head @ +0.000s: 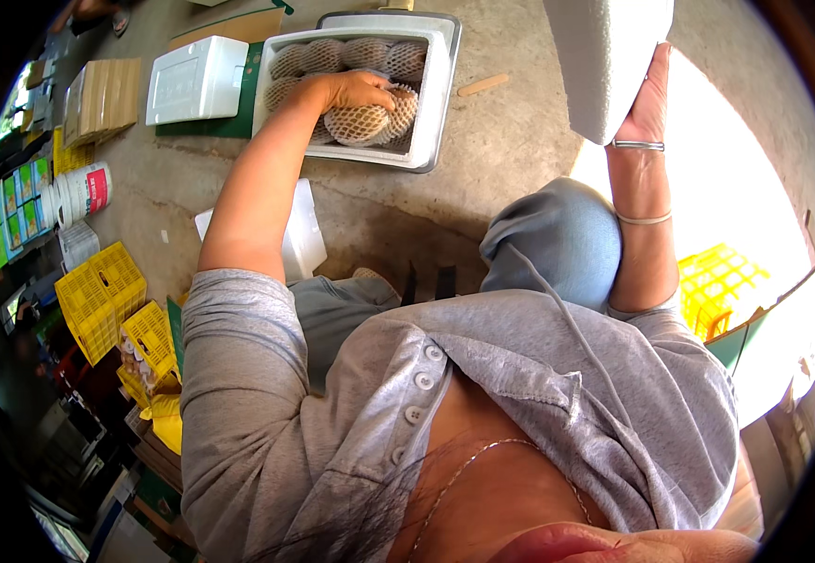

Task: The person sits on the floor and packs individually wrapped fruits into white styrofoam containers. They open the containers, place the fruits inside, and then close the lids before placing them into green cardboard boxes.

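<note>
A white polystyrene foam box (425, 144) on the floor ahead holds several round fruits, each in a foam net sleeve. My left hand (358, 91) is inside it, fingers curled over a netted fruit (357, 125) at the near side. Under the box lies a flat platform with a rounded metal rim (443, 28), which looks like a scale. Off to the right, my right hand (650, 102) holds up a thick white foam piece (604, 63), its palm against the side. That piece's upper end is cut off by the frame, and the thumb is hidden.
A foam box (200, 81) rests on green cardboard (239, 116) at the left. Another white foam piece (303, 232) lies below my left forearm. A wooden stick (483, 84) is on the concrete. Yellow crates (101, 299) and cartons (101, 98) stand farther left; a yellow crate (720, 281) stands right.
</note>
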`<state>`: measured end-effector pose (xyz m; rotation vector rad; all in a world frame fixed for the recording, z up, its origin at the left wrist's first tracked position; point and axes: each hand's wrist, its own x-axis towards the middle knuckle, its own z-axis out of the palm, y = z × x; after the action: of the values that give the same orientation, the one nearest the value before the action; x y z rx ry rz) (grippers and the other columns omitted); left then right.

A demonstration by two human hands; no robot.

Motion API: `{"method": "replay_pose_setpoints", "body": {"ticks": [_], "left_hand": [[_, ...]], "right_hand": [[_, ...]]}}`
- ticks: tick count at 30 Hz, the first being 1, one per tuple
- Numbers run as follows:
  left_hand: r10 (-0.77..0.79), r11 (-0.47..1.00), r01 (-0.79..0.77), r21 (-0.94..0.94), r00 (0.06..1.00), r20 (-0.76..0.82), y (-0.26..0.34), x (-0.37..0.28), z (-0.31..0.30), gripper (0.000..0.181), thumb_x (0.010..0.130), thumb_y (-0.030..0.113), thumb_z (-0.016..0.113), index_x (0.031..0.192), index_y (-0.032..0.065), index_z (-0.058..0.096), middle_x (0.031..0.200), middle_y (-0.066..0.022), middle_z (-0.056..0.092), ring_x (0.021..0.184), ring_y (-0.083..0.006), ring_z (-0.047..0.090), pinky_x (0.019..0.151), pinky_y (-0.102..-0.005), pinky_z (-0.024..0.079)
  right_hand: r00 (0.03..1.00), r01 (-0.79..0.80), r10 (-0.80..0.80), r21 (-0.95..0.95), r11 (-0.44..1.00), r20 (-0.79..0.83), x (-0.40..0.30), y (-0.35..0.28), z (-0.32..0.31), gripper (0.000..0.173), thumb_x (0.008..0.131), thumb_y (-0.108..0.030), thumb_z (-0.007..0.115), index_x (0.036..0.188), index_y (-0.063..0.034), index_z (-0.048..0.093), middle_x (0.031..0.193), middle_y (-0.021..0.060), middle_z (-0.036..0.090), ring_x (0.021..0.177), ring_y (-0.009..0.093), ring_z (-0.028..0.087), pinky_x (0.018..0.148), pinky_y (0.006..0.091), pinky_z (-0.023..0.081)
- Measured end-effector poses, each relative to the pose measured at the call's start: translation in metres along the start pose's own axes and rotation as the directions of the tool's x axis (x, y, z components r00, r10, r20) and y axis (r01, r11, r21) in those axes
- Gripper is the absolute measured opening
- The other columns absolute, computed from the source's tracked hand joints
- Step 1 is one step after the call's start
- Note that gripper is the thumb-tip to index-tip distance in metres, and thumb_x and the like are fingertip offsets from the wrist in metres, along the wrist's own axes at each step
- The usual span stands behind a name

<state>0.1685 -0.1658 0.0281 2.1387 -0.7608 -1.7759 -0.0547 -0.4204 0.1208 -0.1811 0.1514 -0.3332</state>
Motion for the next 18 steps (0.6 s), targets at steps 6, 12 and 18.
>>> {"method": "replay_pose_setpoints", "body": {"ticks": [6, 12, 18], "left_hand": [[0.225, 0.797, 0.038, 0.603, 0.908, -0.354, 0.003, 0.013, 0.029, 0.042, 0.077, 0.020, 0.053, 0.118, 0.0122, 0.047, 0.106, -0.0170, 0.060, 0.096, -0.0328, 0.059, 0.080, -0.0392, 0.047], [0.371, 0.729, 0.194, 0.657, 0.695, -0.616, 0.025, -0.012, 0.059, 0.034, 0.079, 0.023, 0.051, 0.111, 0.0150, 0.053, 0.098, -0.0114, 0.062, 0.088, -0.0300, 0.061, 0.071, -0.0446, 0.050], [0.250, 0.871, 0.056, 0.488, 0.804, -0.539, 0.007, -0.009, 0.066, 0.035, 0.079, 0.030, 0.053, 0.110, 0.0153, 0.059, 0.100, -0.0125, 0.064, 0.090, -0.0274, 0.062, 0.078, -0.0391, 0.049]], "right_hand": [[0.999, 0.023, -0.023, -0.003, 1.000, -0.036, -0.006, -0.003, 0.004, 0.063, 0.086, -0.050, 0.049, 0.130, -0.0051, 0.042, 0.128, 0.0157, 0.048, 0.114, 0.032, 0.049, 0.097, 0.0432, 0.040], [0.999, 0.029, -0.029, -0.004, 1.000, -0.030, -0.007, -0.003, 0.009, 0.064, 0.086, -0.049, 0.050, 0.131, -0.0048, 0.041, 0.130, 0.0161, 0.046, 0.114, 0.032, 0.049, 0.097, 0.0433, 0.040], [0.915, 0.124, -0.321, -0.589, 0.799, -0.243, -0.003, 0.015, 0.006, 0.050, 0.091, -0.046, 0.040, 0.125, -0.0086, 0.043, 0.120, 0.0103, 0.054, 0.109, 0.025, 0.054, 0.088, 0.0358, 0.050]]}}
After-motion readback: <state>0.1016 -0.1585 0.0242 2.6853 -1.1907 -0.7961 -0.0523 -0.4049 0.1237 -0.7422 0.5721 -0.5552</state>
